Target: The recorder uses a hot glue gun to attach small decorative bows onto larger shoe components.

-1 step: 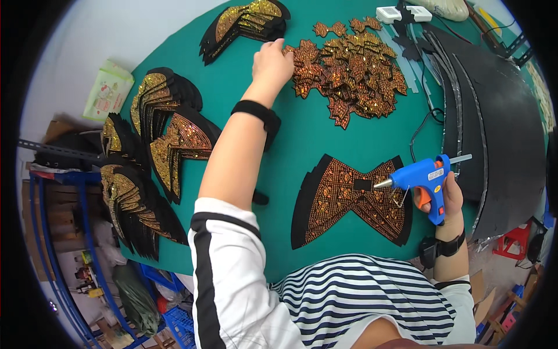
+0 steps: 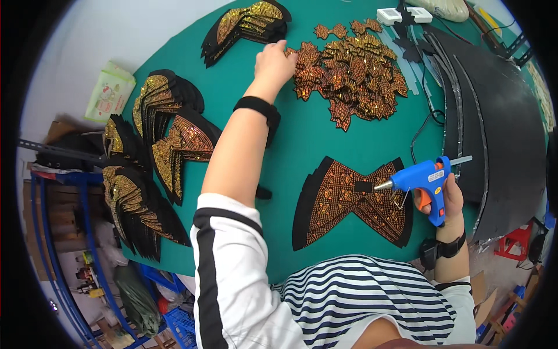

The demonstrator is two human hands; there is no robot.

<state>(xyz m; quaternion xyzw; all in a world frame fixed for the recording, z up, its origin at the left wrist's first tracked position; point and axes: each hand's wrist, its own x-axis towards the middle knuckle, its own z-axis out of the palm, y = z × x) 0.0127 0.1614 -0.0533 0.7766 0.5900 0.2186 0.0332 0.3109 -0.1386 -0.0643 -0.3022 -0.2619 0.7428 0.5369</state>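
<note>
My left hand (image 2: 274, 61) reaches far across the green table (image 2: 302, 145). Its curled fingers touch the left edge of a pile of small orange sequinned bow pieces (image 2: 354, 75); whether they hold one is hidden. My right hand (image 2: 446, 203) grips a blue hot glue gun (image 2: 421, 177) by its handle. The nozzle points left, just above the black centre patch of a large bow-shaped sequinned piece (image 2: 349, 206) lying flat near me.
Stacks of black and gold wing-shaped pieces lie at the left (image 2: 168, 131), the lower left (image 2: 133, 212) and the far top (image 2: 247, 23). Long black curved sheets (image 2: 500, 128) fill the right side. A white socket strip (image 2: 401, 14), a black cable (image 2: 421, 128) and a green packet (image 2: 109, 93) are nearby.
</note>
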